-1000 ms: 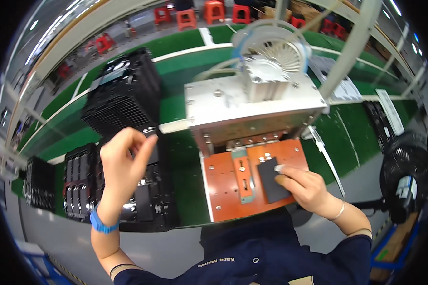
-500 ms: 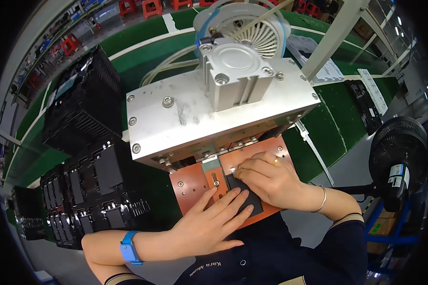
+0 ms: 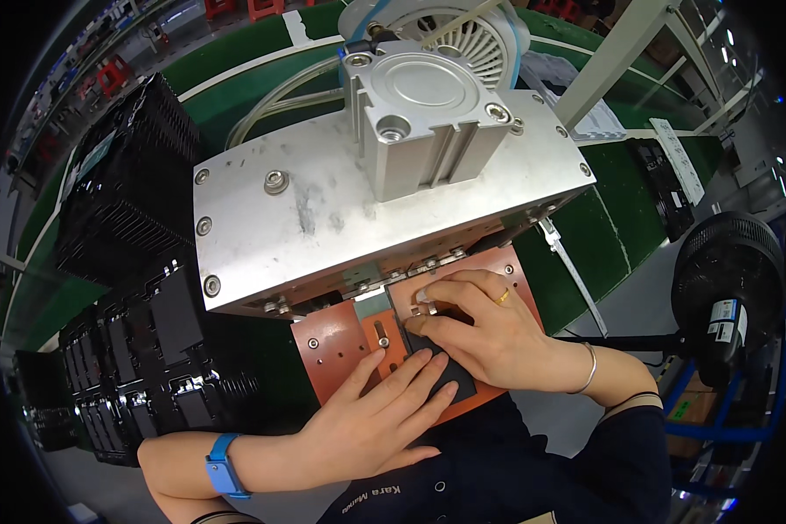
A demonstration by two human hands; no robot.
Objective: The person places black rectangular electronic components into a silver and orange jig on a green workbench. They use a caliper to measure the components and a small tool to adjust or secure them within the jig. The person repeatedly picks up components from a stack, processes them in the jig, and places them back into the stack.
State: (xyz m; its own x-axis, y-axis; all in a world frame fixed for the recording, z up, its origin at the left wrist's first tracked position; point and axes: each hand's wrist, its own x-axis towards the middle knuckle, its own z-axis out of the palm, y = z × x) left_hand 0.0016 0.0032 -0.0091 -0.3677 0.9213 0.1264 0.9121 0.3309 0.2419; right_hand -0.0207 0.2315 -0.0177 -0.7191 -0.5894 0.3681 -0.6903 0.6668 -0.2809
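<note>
My left hand (image 3: 367, 432) lies with fingers stretched out, their tips resting on a flat dark grey rectangular part (image 3: 457, 382). This part sits on an orange-brown fixture plate (image 3: 327, 339) under a silver metal press (image 3: 323, 210). At the part's far end, my right hand (image 3: 493, 336) is pinched, thumb and forefinger around a small shiny metal tab (image 3: 424, 308). Whether the tab is fixed to the part is hidden by my fingers. Left of the part, a slotted orange block (image 3: 379, 332) with a screw stands on the plate.
Stacked black finned housings (image 3: 131, 192) and black trays with grey pads (image 3: 131, 349) are at the left. A caliper (image 3: 575, 279) lies right of the press. Further right are a black fan (image 3: 729, 288) and a metal post (image 3: 616, 70). A white fan (image 3: 472, 52) stands behind.
My view has shifted slightly, the press appearing larger and further left. My right thumb and forefinger have parted a little, leaving the metal tab in sight. My left hand stays on the dark part.
</note>
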